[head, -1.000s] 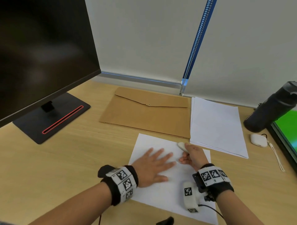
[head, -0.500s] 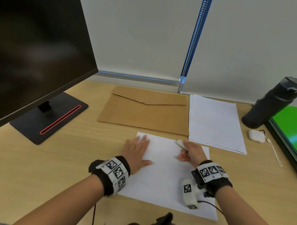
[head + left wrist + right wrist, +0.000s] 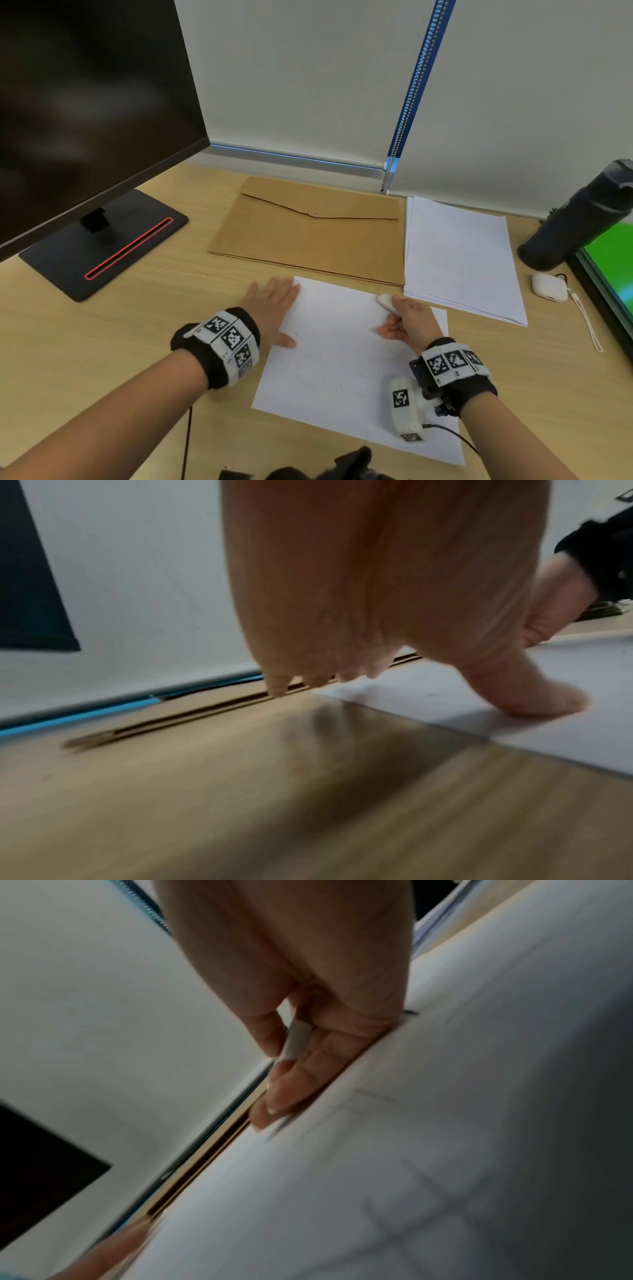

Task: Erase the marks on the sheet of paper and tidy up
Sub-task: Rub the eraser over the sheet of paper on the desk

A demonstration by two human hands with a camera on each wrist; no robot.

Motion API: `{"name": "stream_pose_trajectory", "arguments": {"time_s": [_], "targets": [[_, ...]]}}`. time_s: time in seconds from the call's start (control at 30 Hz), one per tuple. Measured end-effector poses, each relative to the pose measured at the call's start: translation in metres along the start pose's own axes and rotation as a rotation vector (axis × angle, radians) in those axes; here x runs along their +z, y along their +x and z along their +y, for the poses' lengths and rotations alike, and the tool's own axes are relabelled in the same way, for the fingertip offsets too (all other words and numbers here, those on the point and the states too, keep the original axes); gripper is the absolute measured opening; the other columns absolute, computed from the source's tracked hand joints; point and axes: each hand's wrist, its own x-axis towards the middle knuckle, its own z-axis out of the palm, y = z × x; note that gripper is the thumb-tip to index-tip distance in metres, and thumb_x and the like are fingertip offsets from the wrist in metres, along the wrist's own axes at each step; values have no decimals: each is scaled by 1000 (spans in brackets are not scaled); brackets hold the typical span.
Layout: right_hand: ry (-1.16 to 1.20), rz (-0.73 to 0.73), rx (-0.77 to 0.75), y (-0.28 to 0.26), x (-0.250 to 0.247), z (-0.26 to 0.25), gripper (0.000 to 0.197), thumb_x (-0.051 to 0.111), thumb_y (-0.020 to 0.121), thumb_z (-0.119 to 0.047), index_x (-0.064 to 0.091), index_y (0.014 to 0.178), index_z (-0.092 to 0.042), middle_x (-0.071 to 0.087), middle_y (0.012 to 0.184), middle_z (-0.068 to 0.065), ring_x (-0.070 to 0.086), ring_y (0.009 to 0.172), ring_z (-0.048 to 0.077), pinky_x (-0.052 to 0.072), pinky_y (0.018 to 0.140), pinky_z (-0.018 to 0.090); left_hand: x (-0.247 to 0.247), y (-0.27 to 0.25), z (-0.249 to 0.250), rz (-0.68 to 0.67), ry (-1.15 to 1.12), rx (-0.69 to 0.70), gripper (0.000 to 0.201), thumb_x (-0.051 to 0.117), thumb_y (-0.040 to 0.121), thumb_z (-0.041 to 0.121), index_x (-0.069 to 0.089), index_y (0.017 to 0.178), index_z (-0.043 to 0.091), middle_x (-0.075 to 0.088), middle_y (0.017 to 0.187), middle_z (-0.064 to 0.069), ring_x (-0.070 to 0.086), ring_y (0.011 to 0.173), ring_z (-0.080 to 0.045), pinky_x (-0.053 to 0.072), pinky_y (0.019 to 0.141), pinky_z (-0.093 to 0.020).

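A white sheet of paper (image 3: 342, 359) lies on the wooden desk in front of me, with faint pencil traces (image 3: 373, 1096) on it. My left hand (image 3: 274, 308) lies flat with straight fingers at the sheet's left edge; its thumb (image 3: 534, 696) presses on the paper while the fingers reach onto the desk. My right hand (image 3: 407, 318) rests on the sheet's upper right part and grips a white eraser (image 3: 385, 301), which shows between thumb and fingers as the eraser (image 3: 296, 1039) in the right wrist view.
A brown envelope (image 3: 308, 233) lies behind the sheet, a stack of white paper (image 3: 459, 257) to its right. A monitor stand (image 3: 102, 243) sits far left. A dark bottle (image 3: 575, 222), a white earbud case (image 3: 548, 286) and a green-screened device (image 3: 613, 260) stand at the right.
My left hand has slid left from the middle of the sheet to its left edge. The right hand with the eraser has stayed at the upper right.
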Motion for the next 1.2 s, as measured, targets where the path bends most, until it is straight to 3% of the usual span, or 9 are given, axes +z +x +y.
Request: {"name": "stream_pose_trajectory", "arguments": {"time_s": [0.13, 0.37, 0.53, 0.63, 0.73, 0.9, 1.0, 1.07, 1.2], "targets": [[-186, -10, -33, -6, 7, -2, 17, 50, 95, -21, 57, 86, -8, 53, 62, 9, 61, 39, 13, 49, 39, 18, 15, 0, -6, -10, -160, 243, 114, 68, 77, 53, -16, 149, 26, -27, 154, 6, -26, 142, -19, -16, 112, -40], [-650, -200, -147, -27, 43, -4, 3, 57, 89, -18, 58, 92, -17, 56, 62, 7, 48, 32, 11, 37, 33, 15, 23, 3, -1, -7, -181, 232, 125, 74, 68, 57, -17, 148, 29, -29, 153, 8, -28, 141, -17, -21, 110, -42], [-685, -175, -205, -18, 60, -13, 16, 56, 89, -16, 63, 103, -13, 57, 64, 7, 50, 40, 17, 43, 37, 18, 24, 4, -1, -10, -173, 216, 130, 75, 66, 59, -21, 147, 26, -30, 153, 8, -29, 140, -16, -22, 109, -42], [-732, -151, -240, -14, 68, -14, 21, 55, 91, -20, 61, 110, -13, 57, 68, 6, 52, 41, 13, 48, 43, 23, 23, 4, 0, -15, -156, 206, 131, 75, 66, 59, -22, 147, 25, -30, 153, 7, -28, 141, -16, -21, 110, -44], [-939, -191, -338, -23, 73, -9, 25, 53, 92, -25, 61, 114, -15, 60, 86, 6, 61, 65, 20, 56, 63, 34, 21, 4, 2, -28, -151, 198, 131, 75, 66, 58, -23, 147, 24, -30, 153, 7, -28, 141, -17, -20, 110, -45], [-1084, -406, -280, -35, 76, -18, 23, 55, 90, -26, 64, 110, -19, 53, 65, -5, 61, 65, 25, 46, 42, 20, 21, 3, 3, -30, -153, 197, 131, 75, 67, 58, -23, 147, 24, -31, 153, 7, -29, 140, -17, -20, 110, -45], [-1021, -256, -318, -22, 81, -20, 23, 56, 90, -26, 65, 108, -17, 64, 83, 4, 62, 81, 25, 55, 69, 36, 20, 3, 3, -28, -149, 197, 131, 75, 67, 59, -24, 147, 24, -31, 153, 7, -29, 140, -17, -19, 110, -46], [-1074, -235, -390, -28, 83, -9, 26, 53, 91, -26, 64, 113, -17, 67, 110, 6, 60, 103, 25, 48, 91, 36, 20, 3, 4, -29, -148, 192, 132, 75, 67, 58, -24, 147, 24, -31, 153, 7, -28, 140, -17, -19, 111, -47], [-1246, -488, -425, -55, 81, 7, 30, 51, 92, -28, 62, 117, -19, 65, 120, 4, 58, 111, 23, 44, 95, 32, 21, 5, 5, -30, -140, 182, 134, 76, 65, 58, -24, 146, 23, -31, 153, 6, -28, 141, -19, -17, 111, -48]]}}
